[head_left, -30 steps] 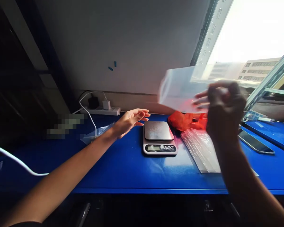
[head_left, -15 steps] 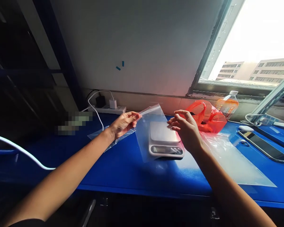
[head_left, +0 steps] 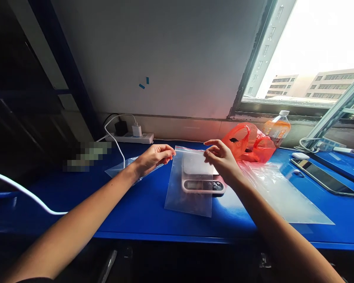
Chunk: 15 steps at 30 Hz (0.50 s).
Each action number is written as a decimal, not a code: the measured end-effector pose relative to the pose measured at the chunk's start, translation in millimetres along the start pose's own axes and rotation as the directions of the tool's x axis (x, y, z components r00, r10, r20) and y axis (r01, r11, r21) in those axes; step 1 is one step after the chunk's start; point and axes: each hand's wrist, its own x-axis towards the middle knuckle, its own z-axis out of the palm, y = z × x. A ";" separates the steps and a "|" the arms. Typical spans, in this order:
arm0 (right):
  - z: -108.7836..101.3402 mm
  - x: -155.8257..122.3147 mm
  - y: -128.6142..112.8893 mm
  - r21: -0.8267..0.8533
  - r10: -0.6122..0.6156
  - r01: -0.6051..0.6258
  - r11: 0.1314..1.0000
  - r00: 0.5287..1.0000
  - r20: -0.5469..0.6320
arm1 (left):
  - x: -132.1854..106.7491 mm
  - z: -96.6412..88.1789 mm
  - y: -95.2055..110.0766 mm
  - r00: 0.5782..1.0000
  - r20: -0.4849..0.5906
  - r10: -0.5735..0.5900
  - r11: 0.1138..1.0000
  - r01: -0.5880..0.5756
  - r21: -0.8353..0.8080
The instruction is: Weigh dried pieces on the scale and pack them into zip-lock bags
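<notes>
A clear zip-lock bag hangs upright in front of the scale, its red-lined zip edge at the top. My left hand pinches its upper left corner between thumb and fingers. At the upper right corner, my right hand has its thumb and a finger closed on the edge, with the index finger raised. Through the film shows a white digital kitchen scale with a metal plate and a row of buttons.
Behind my right hand sit a red plastic bag and an orange drink bottle. More clear bags lie at right, beside a phone and earbud case. Another clear bag and a power strip are left.
The zip-lock bag has turned to face me and dropped slightly, hanging straighter. My right hand has closed in from beside the bag to its upper right corner.
</notes>
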 end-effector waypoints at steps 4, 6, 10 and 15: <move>0.8 -0.7 2.4 -0.053 -0.040 0.042 0.998 0.999 0.035 | 0.6 3.2 -2.0 0.997 -0.060 0.038 0.997 -0.034 0.066; 2.0 -1.2 4.9 -0.127 -0.066 0.072 0.989 0.997 0.050 | 1.5 4.2 -3.5 0.995 -0.078 0.057 0.994 -0.050 0.096; 3.3 -3.9 7.6 -0.427 -0.177 0.224 0.876 0.973 0.148 | 2.7 4.7 -5.5 0.991 -0.093 0.094 0.983 -0.078 0.164; 8.7 -14.0 2.1 -0.597 -0.234 0.357 0.719 0.932 0.276 | -2.8 16.3 -5.3 0.985 -0.082 0.153 0.945 -0.121 0.304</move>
